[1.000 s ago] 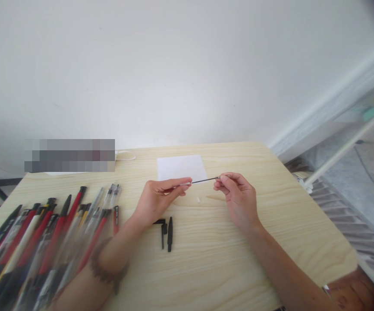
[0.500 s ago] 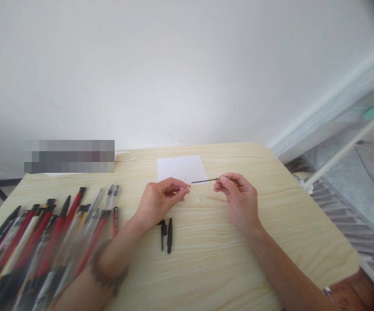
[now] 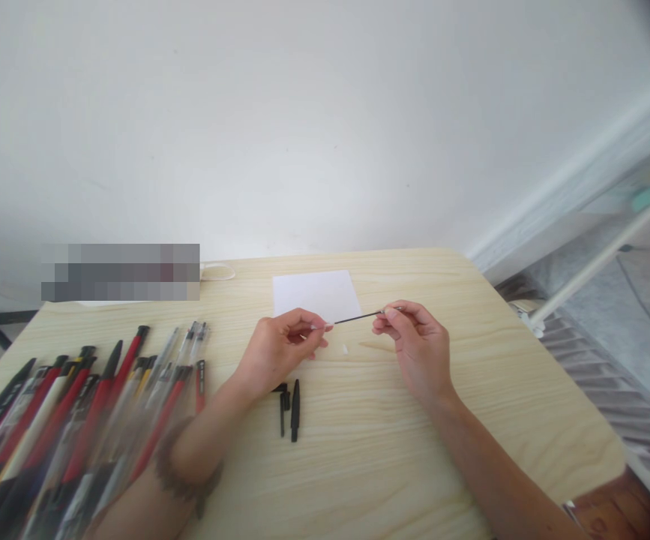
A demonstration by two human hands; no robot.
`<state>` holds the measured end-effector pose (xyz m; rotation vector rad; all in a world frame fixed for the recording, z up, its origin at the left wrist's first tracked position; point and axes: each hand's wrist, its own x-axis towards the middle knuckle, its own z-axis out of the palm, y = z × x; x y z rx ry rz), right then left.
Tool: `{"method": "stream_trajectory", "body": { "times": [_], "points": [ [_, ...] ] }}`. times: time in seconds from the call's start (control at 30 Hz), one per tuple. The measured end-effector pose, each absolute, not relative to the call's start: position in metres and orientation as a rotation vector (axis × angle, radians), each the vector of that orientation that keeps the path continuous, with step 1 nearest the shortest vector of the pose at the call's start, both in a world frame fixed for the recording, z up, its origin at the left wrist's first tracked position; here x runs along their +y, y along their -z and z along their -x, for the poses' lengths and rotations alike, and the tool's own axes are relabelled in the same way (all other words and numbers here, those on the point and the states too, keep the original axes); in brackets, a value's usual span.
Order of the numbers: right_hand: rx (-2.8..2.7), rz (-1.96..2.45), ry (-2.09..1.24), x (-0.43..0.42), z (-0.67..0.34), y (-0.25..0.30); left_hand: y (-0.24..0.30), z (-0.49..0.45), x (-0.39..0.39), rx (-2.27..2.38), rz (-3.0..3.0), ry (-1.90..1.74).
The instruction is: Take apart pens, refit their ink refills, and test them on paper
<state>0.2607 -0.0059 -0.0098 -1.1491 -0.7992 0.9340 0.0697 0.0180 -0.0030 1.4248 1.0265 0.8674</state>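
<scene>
My right hand (image 3: 414, 345) pinches the right end of a thin dark pen refill (image 3: 358, 317), which points left and slightly down above the table. Between the thumb and fingertips of my left hand (image 3: 283, 349) is a small whitish piece (image 3: 330, 326), mostly covered by the fingers. The refill's left end meets this piece or lies right beside it; I cannot tell whether it is inside. Below my left hand lie a black pen part with a tapered end (image 3: 295, 411) and smaller black parts (image 3: 283, 414). A tiny white bit (image 3: 345, 349) rests between my hands.
Many pens and pen barrels, red, clear, black and white (image 3: 97, 420), cover the left side of the light wood table (image 3: 392, 465). White paper (image 3: 313, 291) lies behind my hands, with a white cable loop (image 3: 220, 271) near the wall. A pixelated patch hides the back left corner.
The left end of the refill has tilted down slightly to the whitish piece in my left hand, closing the small gap. My hands have otherwise barely moved.
</scene>
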Motion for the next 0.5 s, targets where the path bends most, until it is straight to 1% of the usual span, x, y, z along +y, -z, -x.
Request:
{"method": "stream_trajectory", "body": {
  "times": [0.17, 0.3, 0.4, 0.5],
  "points": [
    [-0.805, 1.146, -0.932, -0.0060, -0.2615, 0.0095, 0.0045, -0.0668, 0.0205, 1.180, -1.717, -0.845],
    [-0.812, 1.147, -0.923, -0.0059, -0.2621, 0.0095, 0.0022, -0.0651, 0.0219, 1.170, -1.897, -0.889],
    [-0.822, 1.148, -0.922, -0.0058, -0.2621, 0.0098, 0.0003, -0.0652, 0.0222, 1.128, -1.920, -0.928],
    [-0.825, 1.154, -0.921, -0.0058, -0.2622, 0.0100, 0.0005, -0.0654, 0.0219, 1.130, -1.791, -0.940]
  ]
}}
